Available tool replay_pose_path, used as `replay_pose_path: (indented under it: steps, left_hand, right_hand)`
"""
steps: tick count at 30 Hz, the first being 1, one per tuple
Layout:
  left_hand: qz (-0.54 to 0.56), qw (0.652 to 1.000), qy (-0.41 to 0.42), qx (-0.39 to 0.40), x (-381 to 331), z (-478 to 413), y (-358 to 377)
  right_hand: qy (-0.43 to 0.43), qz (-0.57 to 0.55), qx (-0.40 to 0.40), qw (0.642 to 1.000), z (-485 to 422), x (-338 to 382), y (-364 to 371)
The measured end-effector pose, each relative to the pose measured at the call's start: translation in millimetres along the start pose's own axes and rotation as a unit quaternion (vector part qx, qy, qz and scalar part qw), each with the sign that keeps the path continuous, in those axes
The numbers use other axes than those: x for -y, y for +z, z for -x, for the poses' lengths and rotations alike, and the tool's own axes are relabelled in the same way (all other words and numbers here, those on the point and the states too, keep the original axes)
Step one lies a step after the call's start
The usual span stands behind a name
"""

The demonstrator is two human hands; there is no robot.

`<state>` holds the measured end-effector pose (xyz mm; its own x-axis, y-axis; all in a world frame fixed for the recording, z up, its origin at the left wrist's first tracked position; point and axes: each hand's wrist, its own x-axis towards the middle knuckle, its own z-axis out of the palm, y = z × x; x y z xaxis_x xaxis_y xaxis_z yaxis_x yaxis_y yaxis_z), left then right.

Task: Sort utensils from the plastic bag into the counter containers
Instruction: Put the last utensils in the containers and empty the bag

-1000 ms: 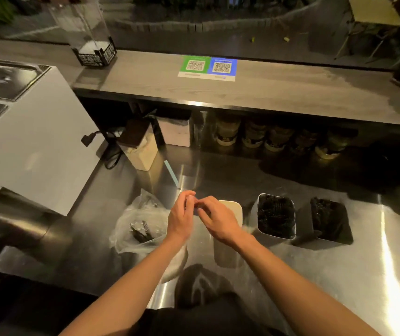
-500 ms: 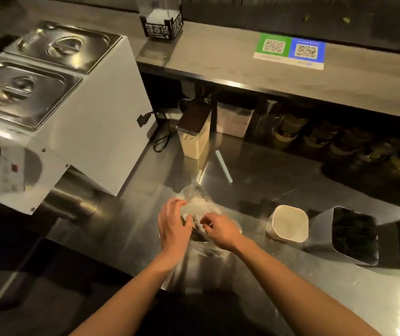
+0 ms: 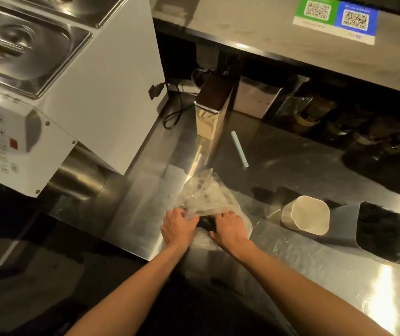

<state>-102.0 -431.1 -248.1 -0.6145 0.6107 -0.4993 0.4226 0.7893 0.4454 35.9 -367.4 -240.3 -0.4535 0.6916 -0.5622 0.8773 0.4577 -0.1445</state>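
Left hand (image 3: 179,226): seemingly gripping the bag (image 3: 206,197) edge; view is blurring. Bag: lying on table (image 3: 291,263), dark utensils (image 3: 206,222) showing between hands. Right hand (image 3: 230,229): pressing bag, fingers straight. Cup (image 3: 306,215), bin (image 3: 378,229): standing farther right.

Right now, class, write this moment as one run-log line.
left hand: touching plastic bag | right hand: touching plastic bag | dark utensils: inside bag | white container: right of bag
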Motion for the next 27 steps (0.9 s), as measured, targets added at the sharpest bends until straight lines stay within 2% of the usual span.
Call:
replay_pose_path:
  steps: [4,8,14,17,22,27]
  left_hand:
    - [0.037,0.999,0.001,0.010,-1,-4,1]
    - [0.135,0.989,-0.036,0.041,-9,-6,-6]
    - [0.196,0.979,-0.040,0.043,-8,-11,-10]
    - [0.169,0.985,-0.009,0.032,-6,-11,-13]
    - [-0.002,0.998,0.053,-0.020,1,-14,-9]
    - [0.004,0.997,0.071,0.010,-1,-21,-10]
  right_hand:
    - [0.002,-0.004,-0.038,0.999,1,6,9]
    - [0.004,-0.010,-0.038,0.999,-2,16,12]
    - [0.050,-0.043,-0.026,0.997,-5,17,11]
    - [0.049,-0.020,-0.028,0.998,-8,16,11]
    - [0.043,-0.002,-0.002,0.999,-14,17,7]
    - [0.049,-0.022,0.008,0.999,-19,16,1]
